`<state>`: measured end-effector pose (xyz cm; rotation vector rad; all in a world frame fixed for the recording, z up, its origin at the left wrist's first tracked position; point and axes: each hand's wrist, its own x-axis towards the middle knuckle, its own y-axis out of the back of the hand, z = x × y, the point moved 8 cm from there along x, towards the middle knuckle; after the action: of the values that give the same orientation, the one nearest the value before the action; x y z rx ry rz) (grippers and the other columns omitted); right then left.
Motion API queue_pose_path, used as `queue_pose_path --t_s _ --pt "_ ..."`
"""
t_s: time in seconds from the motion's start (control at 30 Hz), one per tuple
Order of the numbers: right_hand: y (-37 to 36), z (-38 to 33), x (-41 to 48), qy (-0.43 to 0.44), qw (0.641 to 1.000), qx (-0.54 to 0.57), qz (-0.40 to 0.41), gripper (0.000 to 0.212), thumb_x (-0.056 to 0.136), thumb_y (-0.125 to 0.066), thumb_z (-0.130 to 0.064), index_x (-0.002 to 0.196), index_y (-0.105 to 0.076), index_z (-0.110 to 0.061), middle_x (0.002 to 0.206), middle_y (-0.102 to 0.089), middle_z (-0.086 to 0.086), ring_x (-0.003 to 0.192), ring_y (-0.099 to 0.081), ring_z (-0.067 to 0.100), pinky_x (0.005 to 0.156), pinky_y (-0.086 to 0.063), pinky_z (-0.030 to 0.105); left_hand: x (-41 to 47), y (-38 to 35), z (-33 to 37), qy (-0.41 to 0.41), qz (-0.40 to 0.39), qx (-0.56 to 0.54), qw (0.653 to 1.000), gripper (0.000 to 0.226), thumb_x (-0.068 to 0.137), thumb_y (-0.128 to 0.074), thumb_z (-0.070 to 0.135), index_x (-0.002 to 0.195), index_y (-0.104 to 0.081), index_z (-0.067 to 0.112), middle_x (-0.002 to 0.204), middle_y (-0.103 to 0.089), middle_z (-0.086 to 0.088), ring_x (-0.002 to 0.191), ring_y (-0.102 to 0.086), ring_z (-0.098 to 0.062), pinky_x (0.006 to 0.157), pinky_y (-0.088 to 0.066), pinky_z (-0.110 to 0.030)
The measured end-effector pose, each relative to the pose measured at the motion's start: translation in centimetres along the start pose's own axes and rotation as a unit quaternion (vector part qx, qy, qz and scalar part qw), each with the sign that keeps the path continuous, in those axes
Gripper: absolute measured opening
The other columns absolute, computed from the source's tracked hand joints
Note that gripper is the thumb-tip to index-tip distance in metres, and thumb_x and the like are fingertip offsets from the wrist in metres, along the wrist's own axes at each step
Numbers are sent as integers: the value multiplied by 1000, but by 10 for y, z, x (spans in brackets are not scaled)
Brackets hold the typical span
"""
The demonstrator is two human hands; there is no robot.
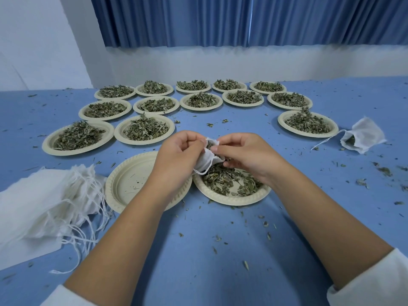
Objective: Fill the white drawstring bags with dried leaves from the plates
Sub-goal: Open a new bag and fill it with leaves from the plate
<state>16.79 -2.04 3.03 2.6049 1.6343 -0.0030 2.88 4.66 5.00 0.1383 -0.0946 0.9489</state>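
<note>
My left hand (pixel 176 155) grips a small white drawstring bag (pixel 206 161) by its side, holding it over a cream plate (pixel 234 200) half full of dried leaves (pixel 229 182). My right hand (pixel 245 154) pinches the bag's open rim, and some leaves show inside the mouth. A loop of drawstring hangs below the bag. An empty cream plate (pixel 128 184) lies just left, partly under my left wrist.
A pile of empty white bags (pixel 44 202) with loose strings lies at the left. One filled bag (pixel 362 138) lies at the right. Several plates heaped with leaves (pixel 143 129) stand in rows behind. Leaf crumbs litter the blue table (pixel 220 250).
</note>
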Motion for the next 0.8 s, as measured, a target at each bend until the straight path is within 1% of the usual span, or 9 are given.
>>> queue_pose_path --t_s 0.13,0.23,0.3,0.4,0.5,0.57,0.67,0.73,0.8 --pt "-7 6 -1 -43 997 36 -49 17 83 -76 -14 99 -72 -12 95 -75 4 84 -72 12 65 -56 22 -1 -5 3 -20 -34 17 999 11 94 -59 16 86 -65 18 51 -56 17 49 -52 2 67 -45 -26" --pt "-15 11 -4 -67 992 45 -96 6 88 -70 -9 85 -75 -9 85 -75 6 82 -73 14 69 -57 21 -3 -10 5 -35 -54 15 998 13 95 -58 12 84 -64 15 49 -55 16 45 -49 3 55 -42 -13" --pt "-15 11 -4 -53 995 31 -81 17 87 -69 -3 72 -73 -9 73 -72 3 73 -71 11 66 -56 19 -5 -13 7 -39 -64 7 997 14 95 -57 10 83 -64 15 48 -52 15 42 -44 2 48 -38 -8" --pt "-9 7 -4 -16 999 -26 -12 26 86 -65 2 64 -62 -12 52 -61 -7 50 -59 2 51 -47 14 -9 -21 8 -40 -92 16 995 12 95 -58 9 86 -64 13 51 -51 15 44 -43 1 49 -36 -8" --pt "-3 0 -5 39 991 -115 56 27 82 -64 2 64 -61 -17 48 -56 -13 44 -50 -1 46 -40 14 -12 -28 8 -44 -113 20 992 12 94 -57 5 86 -63 12 57 -50 11 48 -41 -2 52 -36 -11" --pt "-6 -1 -5 44 994 -85 45 19 83 -65 1 73 -67 -15 59 -63 -7 54 -57 3 53 -46 15 -11 -26 8 -46 -95 9 994 12 95 -57 4 86 -63 11 59 -51 7 51 -43 -4 54 -38 -12" --pt "-13 2 -3 -10 998 47 -38 7 89 -66 -5 90 -73 -6 81 -69 6 74 -68 9 67 -54 17 -6 -15 7 -44 -45 -10 998 11 95 -58 7 86 -63 12 58 -56 13 52 -50 1 56 -42 -10" --pt "-12 3 -2 -46 991 108 -61 11 91 -64 -5 95 -71 1 84 -67 9 78 -70 10 68 -55 18 -3 -9 5 -36 -23 -22 999 12 95 -58 8 85 -63 13 58 -56 14 50 -50 2 55 -42 -10" --pt "-9 3 -1 -58 989 120 -60 13 91 -62 -1 101 -69 5 87 -72 10 80 -72 11 67 -56 17 -2 -7 4 -31 -16 -26 999 13 95 -58 7 84 -63 12 58 -57 13 50 -50 1 54 -43 -11"
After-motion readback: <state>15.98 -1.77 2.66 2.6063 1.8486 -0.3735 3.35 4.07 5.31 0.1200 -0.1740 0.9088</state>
